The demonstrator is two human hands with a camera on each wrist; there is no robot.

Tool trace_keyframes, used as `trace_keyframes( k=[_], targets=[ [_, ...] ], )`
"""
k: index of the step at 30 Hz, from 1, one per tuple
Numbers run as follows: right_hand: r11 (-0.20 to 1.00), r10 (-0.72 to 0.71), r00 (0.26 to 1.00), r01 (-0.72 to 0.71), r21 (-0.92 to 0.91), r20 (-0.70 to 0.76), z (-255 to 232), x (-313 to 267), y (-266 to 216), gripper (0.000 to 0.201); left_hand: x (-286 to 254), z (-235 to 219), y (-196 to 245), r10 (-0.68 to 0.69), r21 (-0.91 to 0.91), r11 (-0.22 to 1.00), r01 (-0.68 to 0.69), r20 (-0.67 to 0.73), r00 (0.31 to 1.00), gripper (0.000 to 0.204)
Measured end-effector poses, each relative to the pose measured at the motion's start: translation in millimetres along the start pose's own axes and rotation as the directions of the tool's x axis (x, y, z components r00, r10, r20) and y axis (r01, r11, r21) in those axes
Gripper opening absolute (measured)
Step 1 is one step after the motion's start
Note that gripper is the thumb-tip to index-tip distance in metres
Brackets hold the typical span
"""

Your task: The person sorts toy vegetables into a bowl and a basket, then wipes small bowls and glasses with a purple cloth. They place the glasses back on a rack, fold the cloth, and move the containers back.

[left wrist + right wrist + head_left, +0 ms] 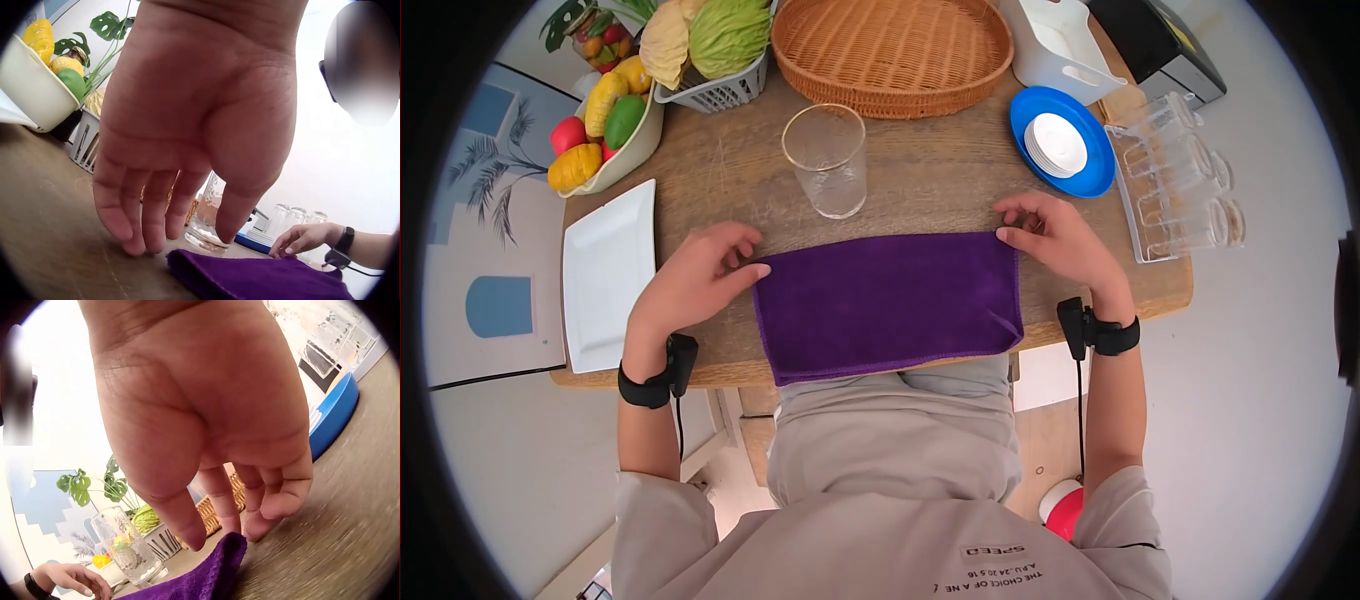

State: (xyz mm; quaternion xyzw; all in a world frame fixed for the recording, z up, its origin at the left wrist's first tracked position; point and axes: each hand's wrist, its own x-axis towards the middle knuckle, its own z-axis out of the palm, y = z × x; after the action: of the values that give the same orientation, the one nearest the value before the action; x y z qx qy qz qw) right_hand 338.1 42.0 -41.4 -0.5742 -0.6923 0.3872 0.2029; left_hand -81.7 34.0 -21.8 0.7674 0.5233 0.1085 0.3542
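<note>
A purple cloth [890,305], folded into a rectangle, lies at the table's front edge, its near side reaching the person's lap. At its upper left corner is the left hand [700,278], thumb tip right at the cloth's edge. The left wrist view shows that hand's fingers loosely bent and pointing down, with a gap between thumb and fingers. By the upper right corner hovers the right hand [1055,238], its thumb close to the cloth. In the right wrist view, a raised cloth corner [230,550] stands near the parted thumb and fingers.
Beyond the cloth stands a gold-rimmed glass [828,165]. A white plate [610,280] lies left, below a bowl of fruit [635,150]. At the back sits a wicker basket [890,105]; to the right are a blue plate [1090,180] bearing small white dishes and a rack of glasses [1140,225].
</note>
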Motion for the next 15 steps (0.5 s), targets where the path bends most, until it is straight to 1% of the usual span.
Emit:
trace_keyframes(
  k=[1, 3, 4, 7, 9, 10, 12, 13, 15],
  targets=[
    [1.000, 0.011, 1.000, -0.010, -0.020, 0.029, 0, 2, 0, 0.021, 1, 2, 1, 0.031, 0.004, 1.000, -0.031, 0.004, 1.000, 0.019],
    [0.998, 0.036, 0.996, -0.031, -0.061, 0.082, -2, 4, 2, 0.018, 5, 5, -2, 0.050, 0.047, 0.998, -0.053, 0.055, 0.997, 0.018],
    [0.997, 0.021, 0.994, -0.012, -0.078, 0.104, -2, 5, 4, 0.017, 6, 7, -4, 0.061, 0.067, 0.996, -0.067, 0.082, 0.995, 0.017],
    [0.994, -0.009, 0.987, 0.027, -0.108, 0.159, -4, 6, 7, 0.013, 8, 9, -10, 0.101, 0.125, 0.986, -0.113, 0.097, 0.990, 0.017],
    [0.994, -0.013, 0.983, 0.033, -0.108, 0.183, -6, 5, 3, 0.011, 10, 8, -11, 0.085, 0.082, 0.992, -0.094, 0.108, 0.991, 0.017],
    [0.997, 0.007, 0.985, 0.005, -0.071, 0.171, -7, 5, 2, 0.010, 10, 7, -11, 0.076, 0.061, 0.995, -0.083, 0.113, 0.991, 0.017],
    [0.999, 0.049, 0.987, -0.051, 0.004, 0.151, -9, 6, 1, 0.008, 12, 2, -6, 0.036, 0.076, 0.996, -0.041, 0.070, 0.997, 0.015],
    [0.999, 0.039, 0.994, -0.041, 0.018, 0.106, -9, 7, 1, 0.007, 12, -1, -3, 0.016, 0.084, 0.996, -0.020, 0.049, 0.999, 0.014],
    [0.999, 0.019, 1.000, -0.019, 0.042, 0.015, -8, 8, 1, 0.006, 10, -5, 1, -0.018, 0.033, 0.999, 0.018, -0.014, 1.000, 0.015]
  ],
)
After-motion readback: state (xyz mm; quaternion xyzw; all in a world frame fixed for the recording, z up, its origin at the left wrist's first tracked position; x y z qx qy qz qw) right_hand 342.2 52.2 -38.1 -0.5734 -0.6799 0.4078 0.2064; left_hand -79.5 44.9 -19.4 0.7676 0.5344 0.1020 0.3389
